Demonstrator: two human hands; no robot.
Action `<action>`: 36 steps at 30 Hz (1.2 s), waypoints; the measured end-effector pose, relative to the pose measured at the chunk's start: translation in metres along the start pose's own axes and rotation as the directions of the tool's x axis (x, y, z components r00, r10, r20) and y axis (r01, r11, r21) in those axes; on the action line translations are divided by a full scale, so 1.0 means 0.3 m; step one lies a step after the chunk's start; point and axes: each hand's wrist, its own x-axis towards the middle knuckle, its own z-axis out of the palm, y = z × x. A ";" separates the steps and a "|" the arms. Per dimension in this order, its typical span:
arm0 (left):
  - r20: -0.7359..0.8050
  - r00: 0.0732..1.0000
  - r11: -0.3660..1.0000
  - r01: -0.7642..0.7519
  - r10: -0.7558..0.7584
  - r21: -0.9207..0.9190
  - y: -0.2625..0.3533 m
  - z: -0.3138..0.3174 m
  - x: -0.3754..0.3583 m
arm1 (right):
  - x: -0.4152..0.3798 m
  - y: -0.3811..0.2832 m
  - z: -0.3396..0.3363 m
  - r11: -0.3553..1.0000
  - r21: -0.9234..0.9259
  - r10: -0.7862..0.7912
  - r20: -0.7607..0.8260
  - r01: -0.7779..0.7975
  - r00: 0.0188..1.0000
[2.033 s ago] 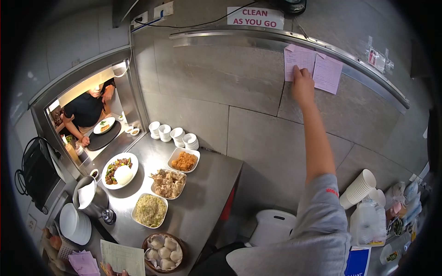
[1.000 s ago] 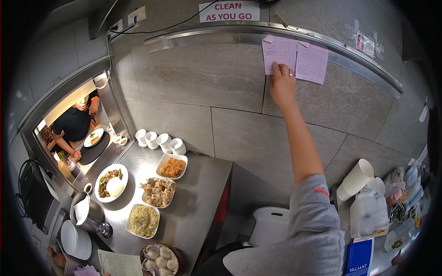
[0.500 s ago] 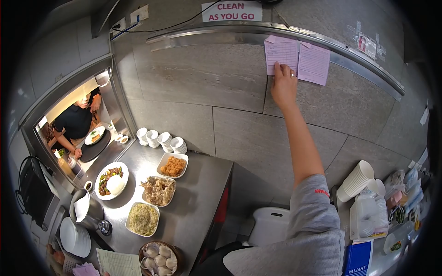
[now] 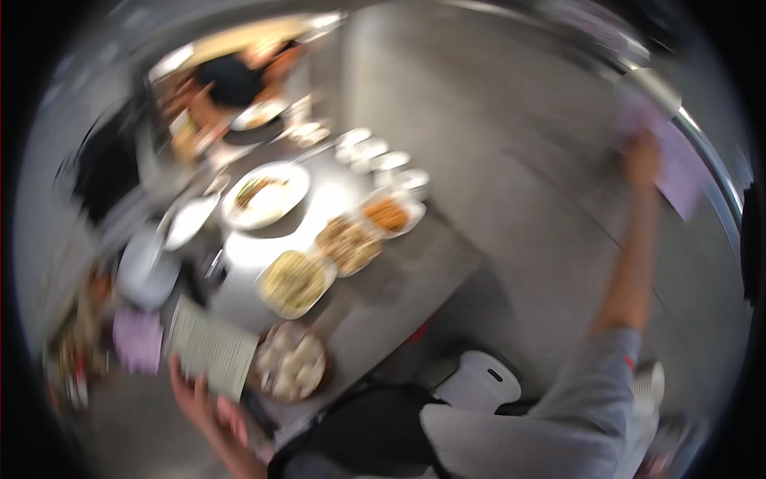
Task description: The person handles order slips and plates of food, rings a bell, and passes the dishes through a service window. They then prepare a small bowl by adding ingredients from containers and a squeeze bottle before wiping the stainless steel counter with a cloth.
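Note:
Up at the right, my right hand (image 4: 641,157), smeared by motion, is closed at the lower edge of a pink order slip (image 4: 638,120) on the wall rail. A second pink slip (image 4: 683,174) hangs just beside it. At lower left, my left hand (image 4: 195,401) has its fingers at the near edge of a pale green lined order sheet (image 4: 211,347) and appears to grip it; blur partly hides the fingers. Right of that sheet stands a round basket of white dumplings (image 4: 294,363). Several pink slips (image 4: 137,339) lie left of the sheet.
On the steel counter (image 4: 415,271) are a plated dish (image 4: 267,195), tubs of pale rice-like food (image 4: 295,283), fried pieces (image 4: 349,246) and orange food (image 4: 387,215), and stacked white cups (image 4: 371,152). A person (image 4: 231,84) stands beyond the serving window. A white stool (image 4: 479,382) is below.
My view has swung left and down, so the counter sits higher and the rail farther right. My left hand has come into clear view. My right hand stays at the pink slip.

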 end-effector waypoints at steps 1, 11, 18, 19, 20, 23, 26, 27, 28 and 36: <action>-0.078 0.997 0.999 0.005 -0.008 -0.034 0.067 0.040 -0.011 | 0.010 0.087 0.063 0.999 -0.032 -0.001 0.062 0.003 0.998; -0.696 0.718 0.997 -0.039 -0.015 -0.061 0.216 -0.254 -0.142 | 0.085 -0.121 -0.089 0.967 -0.120 0.237 0.111 -0.224 0.965; -0.827 0.549 0.992 0.069 -0.126 -0.105 0.131 -0.406 -0.244 | 0.126 -0.547 -0.084 0.946 0.143 0.282 0.083 -0.291 0.956; -0.829 0.543 0.991 0.085 -0.137 -0.108 0.124 -0.420 -0.252 | 0.122 -0.604 -0.078 0.952 0.154 0.252 0.106 -0.266 0.962; -0.830 0.538 0.989 0.100 -0.148 -0.112 0.113 -0.435 -0.262 | 0.114 -0.636 -0.029 0.952 0.194 0.214 0.140 -0.239 0.967; -0.843 0.511 0.985 0.119 -0.166 -0.123 0.098 -0.473 -0.282 | 0.104 -0.721 0.173 0.930 0.322 0.107 0.227 -0.178 0.968; -0.856 0.488 0.984 0.123 -0.170 -0.126 0.088 -0.511 -0.297 | 0.092 -0.898 0.067 0.865 0.471 0.060 0.251 -0.175 0.966; -0.858 0.484 0.984 0.126 -0.172 -0.126 0.084 -0.523 -0.299 | 0.088 -0.952 0.019 0.840 0.516 0.051 0.236 -0.169 0.970; -0.855 0.488 0.983 0.124 -0.177 -0.133 0.080 -0.533 -0.300 | 0.081 -0.982 -0.008 0.820 0.553 0.047 0.191 -0.147 0.981; -0.837 0.496 0.973 0.118 -0.230 -0.197 0.049 -0.561 -0.258 | 0.022 -1.047 -0.054 0.831 0.546 0.026 0.159 -0.109 0.987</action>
